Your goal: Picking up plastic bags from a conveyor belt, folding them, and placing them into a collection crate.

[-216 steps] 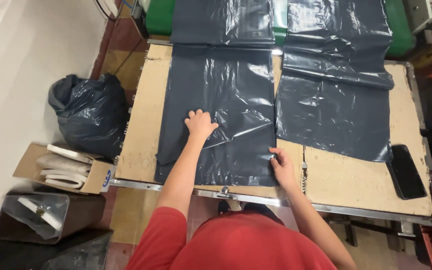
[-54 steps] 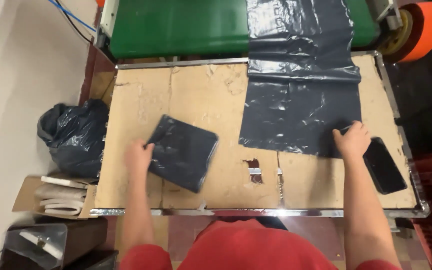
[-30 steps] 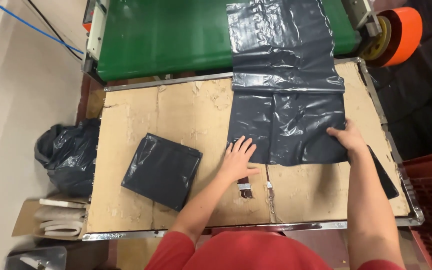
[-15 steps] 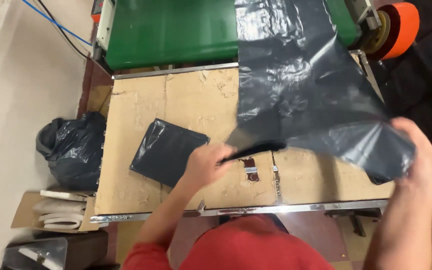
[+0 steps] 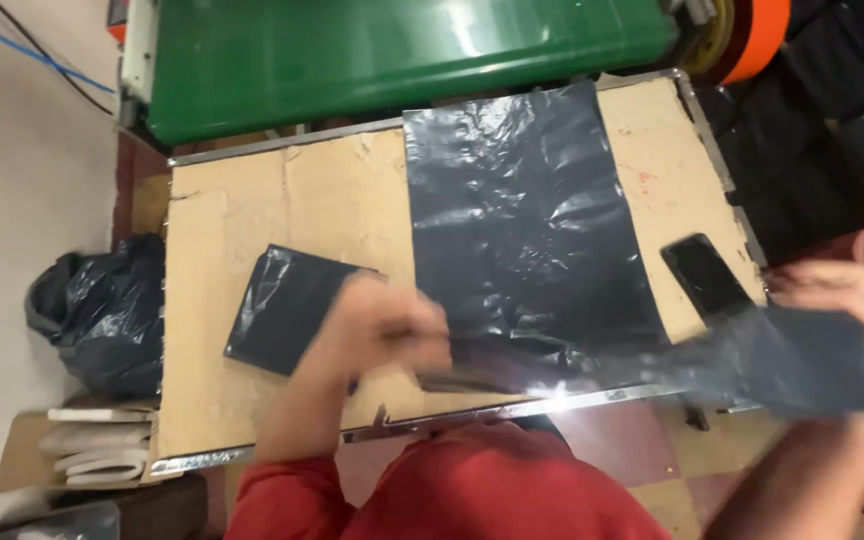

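Dark grey plastic bag sheet (image 5: 532,230), pinched by left hand (image 5: 392,335) and right hand (image 5: 842,320), could sweep the black phone (image 5: 709,277) beside it off the desk (image 5: 242,200)

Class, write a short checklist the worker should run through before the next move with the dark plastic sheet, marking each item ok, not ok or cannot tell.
1. Left hand grips the near edge of the dark plastic sheet: cannot tell, blurred.
2. Right hand holds the sheet's other end: ok, it is pulled past the table edge.
3. Sheet lies flat on the cardboard-topped table: ok at the far part, not ok near the hands.
4. Folded bag lies apart from the sheet: ok.
5. Black phone is uncovered: ok, beside the sheet.
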